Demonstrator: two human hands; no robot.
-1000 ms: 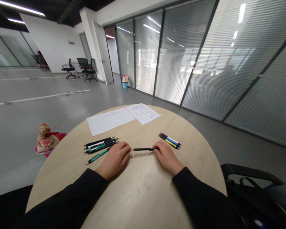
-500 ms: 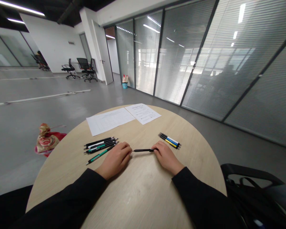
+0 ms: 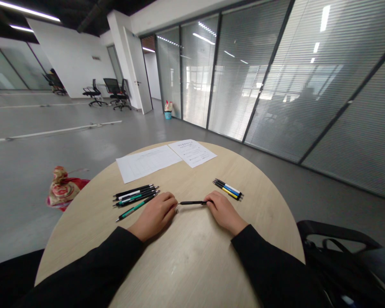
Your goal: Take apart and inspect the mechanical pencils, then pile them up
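Observation:
A slim black mechanical pencil (image 3: 192, 202) lies level just above the tabletop between my hands. My right hand (image 3: 223, 211) pinches its right end with thumb and fingers. Its thin tip points at my left hand (image 3: 158, 214), whose fingers are curled together right at that tip. Whatever those fingers hold is hidden; a tiny grey piece (image 3: 177, 211) shows beneath them. Beside my left hand lies a group of black, white and green pencils (image 3: 134, 194), the closest being a green and black one (image 3: 136, 208). Beyond my right hand are several white, blue and yellow pencils (image 3: 228, 189).
Two printed sheets (image 3: 150, 161) lie at the far side of the round wooden table (image 3: 192, 265). A black chair (image 3: 340, 239) stands close on the right. On the floor to the left sits a red and beige bag (image 3: 64, 188). Glass partitions line the background.
Almost nothing differs. The black mechanical pencil and my right hand have shifted very slightly; my left hand stays at the tip.

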